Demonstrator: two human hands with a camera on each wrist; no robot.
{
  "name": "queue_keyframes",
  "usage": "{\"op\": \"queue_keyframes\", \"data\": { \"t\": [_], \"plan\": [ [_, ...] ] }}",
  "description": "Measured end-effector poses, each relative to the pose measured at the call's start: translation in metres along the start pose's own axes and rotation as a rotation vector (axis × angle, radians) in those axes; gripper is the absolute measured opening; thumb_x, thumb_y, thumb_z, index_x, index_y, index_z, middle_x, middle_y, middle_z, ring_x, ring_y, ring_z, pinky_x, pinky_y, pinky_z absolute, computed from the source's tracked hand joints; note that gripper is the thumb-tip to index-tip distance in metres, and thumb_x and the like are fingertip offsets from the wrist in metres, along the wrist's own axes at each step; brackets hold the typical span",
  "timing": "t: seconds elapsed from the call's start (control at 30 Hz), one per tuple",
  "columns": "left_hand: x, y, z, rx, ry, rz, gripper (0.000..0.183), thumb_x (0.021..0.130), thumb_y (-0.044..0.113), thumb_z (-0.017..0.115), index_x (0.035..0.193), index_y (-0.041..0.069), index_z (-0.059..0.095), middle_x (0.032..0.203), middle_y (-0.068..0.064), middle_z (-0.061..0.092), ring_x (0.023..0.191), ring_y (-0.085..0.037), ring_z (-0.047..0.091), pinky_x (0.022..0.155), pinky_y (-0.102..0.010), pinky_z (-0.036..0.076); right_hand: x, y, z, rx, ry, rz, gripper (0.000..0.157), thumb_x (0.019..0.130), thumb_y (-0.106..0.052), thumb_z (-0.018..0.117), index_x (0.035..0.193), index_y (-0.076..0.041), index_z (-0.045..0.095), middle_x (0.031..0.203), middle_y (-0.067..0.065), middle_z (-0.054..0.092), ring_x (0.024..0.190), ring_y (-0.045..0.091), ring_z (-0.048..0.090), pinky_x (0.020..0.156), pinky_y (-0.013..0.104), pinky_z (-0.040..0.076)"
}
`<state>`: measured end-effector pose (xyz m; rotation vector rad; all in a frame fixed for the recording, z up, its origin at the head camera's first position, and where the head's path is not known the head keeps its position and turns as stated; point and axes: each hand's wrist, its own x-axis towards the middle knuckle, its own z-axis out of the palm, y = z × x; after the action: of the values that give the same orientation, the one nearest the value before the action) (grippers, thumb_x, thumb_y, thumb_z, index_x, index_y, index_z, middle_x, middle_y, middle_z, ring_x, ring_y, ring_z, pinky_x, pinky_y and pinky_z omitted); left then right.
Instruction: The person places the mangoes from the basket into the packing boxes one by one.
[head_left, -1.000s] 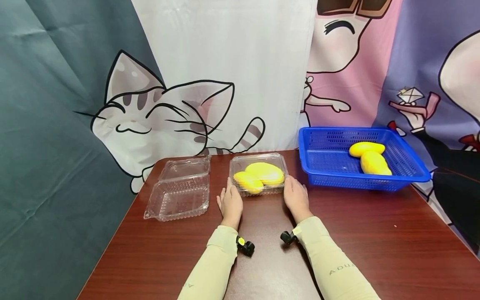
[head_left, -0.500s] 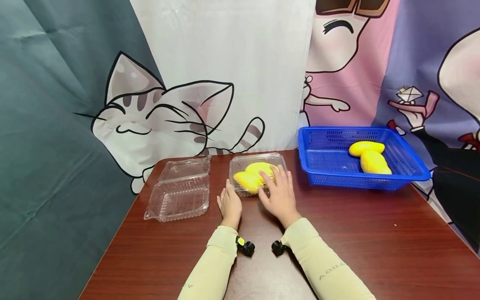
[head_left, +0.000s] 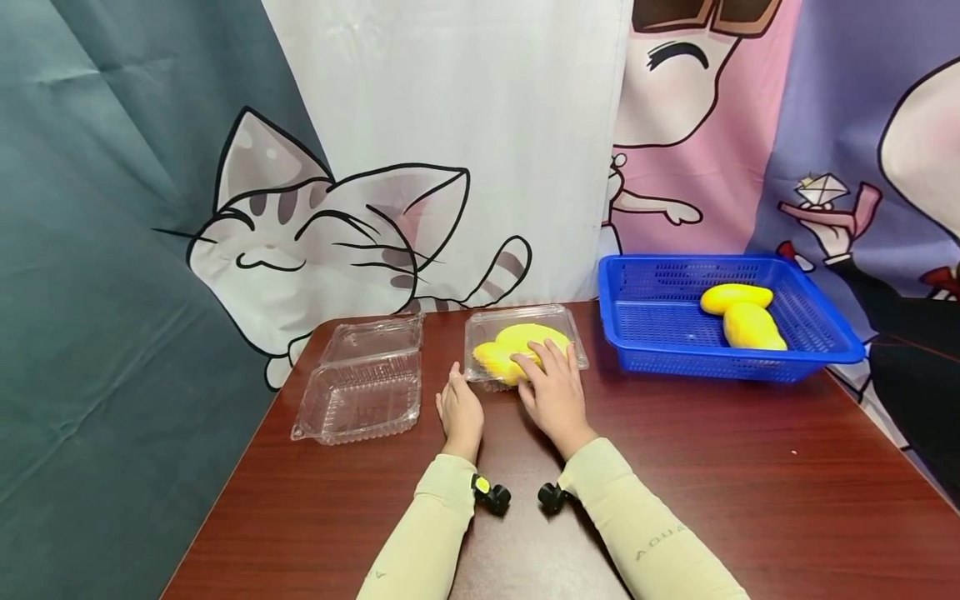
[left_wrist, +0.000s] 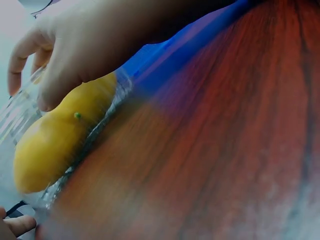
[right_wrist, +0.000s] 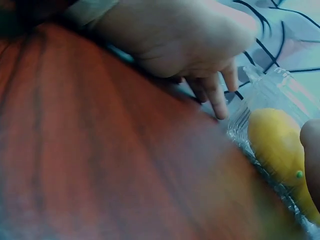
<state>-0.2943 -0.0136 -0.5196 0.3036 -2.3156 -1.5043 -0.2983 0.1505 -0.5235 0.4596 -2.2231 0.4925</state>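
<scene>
Two smooth yellow mangoes sit snug together in a clear plastic box, near the back of the shiny red-brown wooden table. One of them has a tiny green dot. The right hand rests on top of the box at its front right part. Its fingers are spread apart and a bit bent, and they pinch nothing. That hand gets in the way, so it hides some of the yellow fruit in the head view.

The left hand is on its edge, just beside the front left corner of the box. Its fingers are nearly straight and hold nothing. I cannot tell if the tips touch the plastic, or if the box is snapped down all the way.

On the left is another clear plastic box, wide open, with its lid tipped back. On the right is a big blue plastic basket full of little holes. Two more yellow mangoes lie at its right side, touching. Behind the table hangs a large cloth with a smiling striped cat. Pale yellow sleeves cover both arms, and each wrist wears a small black camera.
</scene>
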Motion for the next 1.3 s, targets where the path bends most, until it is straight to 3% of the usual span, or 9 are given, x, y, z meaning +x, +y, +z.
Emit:
{"op": "queue_keyframes", "data": {
  "t": [0.23,0.53,0.73,0.83,0.9,1.07,1.17,1.3],
  "plan": [
    [0.000,-0.002,0.002,-0.052,-0.019,0.027,0.046,0.108,0.025,0.031,0.142,0.007,0.055,0.123,-0.012,0.070,0.129,-0.036,0.052,0.121,-0.055,0.009,0.002,0.011,-0.002,0.015,0.026,0.062,0.039,0.084,-0.017,0.075,0.122,-0.022,0.070,0.136,0.011,0.060,0.136,0.039,0.045,0.115,0.067,0.020],
    [-0.001,-0.005,0.004,-0.088,-0.043,0.040,0.042,0.107,0.023,0.038,0.142,0.008,0.055,0.128,-0.011,0.068,0.132,-0.037,0.049,0.121,-0.055,0.009,0.001,0.014,-0.007,0.006,-0.007,0.085,0.039,0.085,-0.019,0.073,0.124,-0.023,0.069,0.138,0.010,0.059,0.139,0.036,0.042,0.116,0.067,0.017],
    [0.003,-0.004,0.004,-0.174,-0.064,0.049,0.033,0.106,0.028,0.044,0.119,0.007,0.066,0.107,-0.009,0.074,0.117,-0.032,0.060,0.104,-0.051,0.039,0.001,0.014,-0.006,0.024,0.006,0.077,0.040,0.084,-0.017,0.073,0.123,-0.022,0.069,0.138,0.012,0.058,0.137,0.038,0.043,0.115,0.068,0.017],
    [0.008,-0.003,0.006,-0.198,-0.104,0.040,0.036,0.107,0.034,0.045,0.114,0.007,0.067,0.106,-0.011,0.074,0.113,-0.029,0.064,0.100,-0.048,0.045,0.002,0.014,-0.005,0.022,0.011,0.072,0.041,0.083,-0.016,0.072,0.123,-0.021,0.069,0.138,0.012,0.059,0.136,0.040,0.044,0.115,0.069,0.018],
    [0.011,-0.002,0.007,-0.158,-0.133,0.031,0.043,0.107,0.038,0.043,0.125,0.006,0.066,0.120,-0.012,0.071,0.122,-0.030,0.059,0.107,-0.049,0.041,0.003,0.013,-0.005,0.018,0.009,0.072,0.041,0.083,-0.015,0.072,0.124,-0.021,0.068,0.138,0.012,0.058,0.136,0.040,0.045,0.115,0.069,0.018],
    [0.018,0.005,0.008,0.129,-0.209,0.039,0.062,0.106,0.047,0.032,0.152,0.008,0.046,0.154,-0.013,0.047,0.147,-0.036,0.032,0.121,-0.056,0.011,0.003,0.010,-0.004,0.013,-0.006,0.078,0.041,0.084,-0.014,0.071,0.124,-0.022,0.068,0.139,0.011,0.058,0.138,0.038,0.043,0.116,0.067,0.017],
    [0.020,0.006,0.012,0.240,-0.253,0.049,0.063,0.107,0.049,0.024,0.158,0.015,0.037,0.160,-0.013,0.039,0.152,-0.037,0.020,0.121,-0.059,0.000,0.003,0.009,-0.003,0.008,-0.010,0.074,0.041,0.085,-0.014,0.072,0.125,-0.022,0.068,0.140,0.011,0.058,0.138,0.038,0.043,0.116,0.067,0.017],
    [0.022,0.006,0.018,0.280,-0.270,0.053,0.057,0.108,0.043,0.017,0.161,0.025,0.029,0.161,-0.014,0.035,0.153,-0.037,0.015,0.119,-0.061,-0.006,0.002,0.009,-0.001,0.002,0.002,0.066,0.041,0.085,-0.014,0.072,0.124,-0.022,0.068,0.139,0.010,0.058,0.137,0.038,0.043,0.115,0.068,0.019]
  ]
}}
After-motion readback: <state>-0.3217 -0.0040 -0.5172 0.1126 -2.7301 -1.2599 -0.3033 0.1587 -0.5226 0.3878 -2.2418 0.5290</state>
